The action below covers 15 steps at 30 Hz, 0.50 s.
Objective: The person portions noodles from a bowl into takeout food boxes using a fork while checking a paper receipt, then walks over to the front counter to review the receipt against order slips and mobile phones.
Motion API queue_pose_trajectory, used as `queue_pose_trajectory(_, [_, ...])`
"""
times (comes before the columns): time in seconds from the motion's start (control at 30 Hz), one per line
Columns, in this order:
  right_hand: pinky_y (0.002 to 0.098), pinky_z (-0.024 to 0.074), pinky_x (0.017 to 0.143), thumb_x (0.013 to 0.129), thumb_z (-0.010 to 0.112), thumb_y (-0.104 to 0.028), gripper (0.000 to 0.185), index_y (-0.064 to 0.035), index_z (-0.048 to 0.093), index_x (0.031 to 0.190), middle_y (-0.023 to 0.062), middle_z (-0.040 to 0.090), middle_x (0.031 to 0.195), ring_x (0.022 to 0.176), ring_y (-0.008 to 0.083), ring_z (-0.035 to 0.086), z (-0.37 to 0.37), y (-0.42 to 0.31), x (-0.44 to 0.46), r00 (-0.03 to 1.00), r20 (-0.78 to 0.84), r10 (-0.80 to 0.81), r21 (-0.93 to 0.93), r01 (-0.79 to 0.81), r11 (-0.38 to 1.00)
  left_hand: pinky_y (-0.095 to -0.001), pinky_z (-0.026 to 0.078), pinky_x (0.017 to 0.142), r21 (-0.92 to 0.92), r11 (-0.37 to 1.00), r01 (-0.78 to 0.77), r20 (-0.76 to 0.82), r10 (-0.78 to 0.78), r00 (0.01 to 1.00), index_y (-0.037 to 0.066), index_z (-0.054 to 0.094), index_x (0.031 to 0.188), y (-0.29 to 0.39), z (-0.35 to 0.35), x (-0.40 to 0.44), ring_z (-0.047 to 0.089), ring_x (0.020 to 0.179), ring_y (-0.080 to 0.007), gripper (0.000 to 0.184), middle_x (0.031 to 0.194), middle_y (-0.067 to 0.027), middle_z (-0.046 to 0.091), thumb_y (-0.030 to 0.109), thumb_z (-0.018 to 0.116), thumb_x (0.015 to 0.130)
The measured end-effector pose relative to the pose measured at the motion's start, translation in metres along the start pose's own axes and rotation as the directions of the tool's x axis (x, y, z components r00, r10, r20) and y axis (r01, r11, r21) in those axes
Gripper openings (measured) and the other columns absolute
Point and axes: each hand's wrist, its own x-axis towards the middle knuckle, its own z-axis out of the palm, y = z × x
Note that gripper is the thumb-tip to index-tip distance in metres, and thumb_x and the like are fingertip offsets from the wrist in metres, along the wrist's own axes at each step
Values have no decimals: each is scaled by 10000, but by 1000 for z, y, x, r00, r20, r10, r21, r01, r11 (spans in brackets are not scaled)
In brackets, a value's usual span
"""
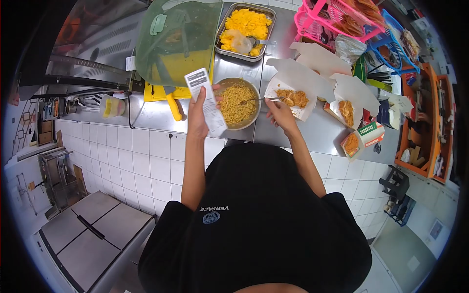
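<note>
My left hand (pixel 197 115) is closed on a long white printed paper (pixel 209 105), held upright beside the left rim of a metal bowl. Noodles (pixel 237 108) fill much of this bowl (pixel 256 115). My right hand (pixel 282 115) grips the handle end of a metal utensil (pixel 261 99), whose other end reaches into the noodles. Just right of that hand, an open white box (pixel 304 113) holds breaded food (pixel 294 97). Behind the bowl, a metal tray (pixel 218 43) contains yellow food (pixel 246 23), a clear bag and a scoop.
A green translucent lid (pixel 178 44) and a yellow-handled knife (pixel 174 106) are at the left. More open food boxes (pixel 346 111) stand at the right, with scissors (pixel 377 147) near the counter edge. Pink (pixel 337 24) and blue baskets (pixel 396 49) sit at the back right.
</note>
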Motion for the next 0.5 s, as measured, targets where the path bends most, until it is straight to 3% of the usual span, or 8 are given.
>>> queue_pose_trajectory(0.03, [237, 362, 372, 889, 602, -498, 539, 31, 613, 997, 41, 563, 632, 450, 95, 505, 5, -1, 4, 997, -76, 9, 112, 0, 994, -292, 509, 649, -3, 1000, 10, 6, -10, 1000, 31, 530, 1208, 2, -16, 2, 611, 820, -168, 348, 1103, -116, 639, 298, 525, 986])
queue_pose_trajectory(0.1, [231, 332, 364, 910, 619, -392, 392, 0, 616, 923, 6, 507, 602, 436, 72, 457, 17, -6, 7, 971, -240, 2, 282, 67, 957, -282, 494, 645, 434, 900, 37, -244, 78, 967, 47, 580, 1168, -2, -49, 11, 619, 841, -156, 330, 1032, -77, 658, 276, 616, 934])
queue_pose_trajectory(0.23, [225, 370, 395, 948, 569, -335, 340, -2, 632, 925, 24, 572, 645, 461, 86, 506, 37, 2, 31, 941, -324, -98, 360, 219, 907, -289, 490, 664, 600, 788, 141, -333, 86, 939, 63, 603, 1161, -26, -105, 15, 628, 868, -150, 355, 1002, -45, 660, 284, 665, 890])
queue_pose_trajectory(0.3, [255, 439, 465, 975, 520, -274, 306, 4, 647, 963, 74, 641, 713, 528, 127, 578, 42, 2, 33, 897, -318, -308, 119, 360, 925, -308, 494, 690, 598, 763, 245, -366, -12, 931, 75, 590, 1189, -42, -123, 17, 635, 894, -151, 398, 1024, -35, 659, 289, 692, 869])
queue_pose_trajectory(0.37, [297, 495, 552, 983, 503, -267, 313, 6, 656, 1000, 124, 675, 786, 616, 166, 635, 35, -20, 1, 873, -242, -424, -76, 419, 905, -326, 458, 682, 553, 769, 321, -291, -182, 939, 90, 553, 1221, -52, -135, 22, 631, 920, -158, 416, 1055, -20, 649, 250, 684, 861])
queue_pose_trajectory(0.43, [325, 510, 585, 981, 509, -251, 293, 0, 660, 990, 132, 665, 767, 626, 180, 641, 31, -15, -9, 724, -253, -642, -238, 597, 767, -313, 461, 653, 542, 769, 339, -235, -248, 940, 70, 600, 1157, -47, -121, 19, 633, 853, -136, 347, 961, -23, 667, 213, 695, 856])
queue_pose_trajectory(0.5, [292, 517, 553, 993, 489, -186, 268, 37, 637, 1003, 91, 653, 828, 656, 127, 630, 46, -2, -9, 779, -221, -587, -225, 545, 807, -258, 426, 582, 518, 775, 361, -188, -308, 932, 57, 603, 1117, -55, -124, 22, 615, 801, -112, 274, 944, -16, 662, 176, 670, 880])
